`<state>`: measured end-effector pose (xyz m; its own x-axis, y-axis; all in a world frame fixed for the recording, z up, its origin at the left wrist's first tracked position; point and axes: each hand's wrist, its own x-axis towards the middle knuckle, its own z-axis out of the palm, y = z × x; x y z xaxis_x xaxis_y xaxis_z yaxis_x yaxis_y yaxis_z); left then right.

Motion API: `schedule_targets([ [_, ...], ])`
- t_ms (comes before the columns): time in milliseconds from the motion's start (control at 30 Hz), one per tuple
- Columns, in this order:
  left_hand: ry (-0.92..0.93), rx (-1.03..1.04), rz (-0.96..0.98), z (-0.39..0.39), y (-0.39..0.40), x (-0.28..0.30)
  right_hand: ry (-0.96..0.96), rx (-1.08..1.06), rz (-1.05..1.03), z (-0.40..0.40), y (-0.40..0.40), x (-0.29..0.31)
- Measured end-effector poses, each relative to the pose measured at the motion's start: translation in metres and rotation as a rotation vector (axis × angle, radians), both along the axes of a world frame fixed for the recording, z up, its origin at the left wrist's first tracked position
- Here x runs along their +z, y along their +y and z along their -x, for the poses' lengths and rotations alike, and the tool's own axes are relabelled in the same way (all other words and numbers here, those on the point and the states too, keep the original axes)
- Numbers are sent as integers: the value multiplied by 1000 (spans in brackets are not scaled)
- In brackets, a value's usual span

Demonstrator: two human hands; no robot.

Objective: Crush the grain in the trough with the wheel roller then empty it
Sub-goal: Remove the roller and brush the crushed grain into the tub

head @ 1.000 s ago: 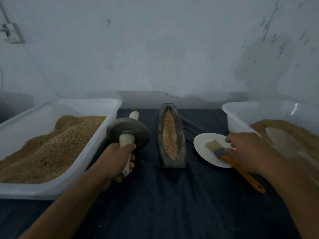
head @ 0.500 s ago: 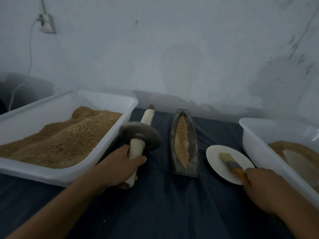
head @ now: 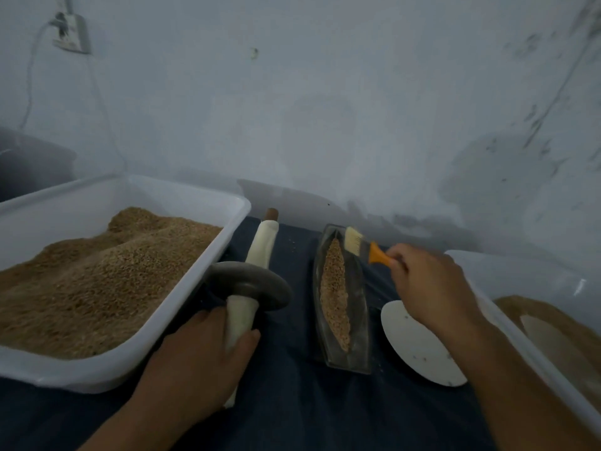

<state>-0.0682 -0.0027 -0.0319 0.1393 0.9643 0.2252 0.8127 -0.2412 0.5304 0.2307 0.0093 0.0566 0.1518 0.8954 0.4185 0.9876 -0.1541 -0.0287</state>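
A narrow boat-shaped metal trough [head: 359, 307] lies on the dark cloth in the middle, with a strip of brown grain [head: 333, 294] along its bottom. Left of it stands the wheel roller [head: 252, 283], a grey disc on a long white axle handle. My left hand [head: 208, 356] grips the near end of that handle. My right hand [head: 429, 284] holds a brush [head: 364, 247] by its orange handle, the pale bristles raised over the far right rim of the trough.
A white tub [head: 182, 323] heaped with grain fills the left side. Another white tub [head: 507, 327] with grain and a pale scoop sits at the right edge. A white plate [head: 419, 349] lies between trough and right tub. The wall stands close behind.
My right hand has lifted the brush off the plate and carried it up to the far end of the trough. My left hand keeps its grip on the roller handle. The view tilted left.
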Motion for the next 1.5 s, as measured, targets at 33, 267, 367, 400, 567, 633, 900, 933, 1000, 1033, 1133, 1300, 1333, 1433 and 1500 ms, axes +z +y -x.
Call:
schedule_targets([
  [33, 14, 1, -34, 0, -1, 1, -6, 13, -14, 3, 13, 2],
  [267, 212, -78, -192, -3, -23, 19, 10, 53, -5, 7, 75, 1],
  [367, 151, -100, -224, -3, -38, 16, -16, 21, 80, 8, 83, -10],
  [400, 212, -172, -157, -3, -41, 18, -42, 12, 100, 10, 83, -14],
  [567, -39, -355, -120, -32, -61, 51, -24, 55, 227, 18, 76, -16],
  [633, -108, -256, -179, -48, -51, 44, -2, 82, 323, 20, 65, -1],
  [900, -242, -318, 381, -90, -2, 23, -70, 47, 218, 16, 31, 43],
  [933, -335, -333, 408, -91, -2, 20, -60, 30, 177, 15, 38, 41],
  [1000, -406, -325, 359, -90, -1, 13, -52, -2, 114, 17, 57, 31],
  [1033, -399, -318, 334, -90, -1, 12, -43, -9, 106, 19, 67, 24],
  [1133, -411, -298, 336, -91, -3, 9, -72, 27, 156, 26, 85, 0],
  [1300, -411, -270, 330, -91, -5, 8, -77, 92, 291, 26, 74, -7],
  [1333, -483, -286, 377, -92, -4, 8, -78, 89, 345, 25, 68, 2],
  [1433, -768, -309, 653, -99, -2, 7, -77, 54, 389, 16, 52, 35],
  [1500, -942, -286, 804, -104, -2, 9, -44, 28, 300, 11, 54, 44],
])
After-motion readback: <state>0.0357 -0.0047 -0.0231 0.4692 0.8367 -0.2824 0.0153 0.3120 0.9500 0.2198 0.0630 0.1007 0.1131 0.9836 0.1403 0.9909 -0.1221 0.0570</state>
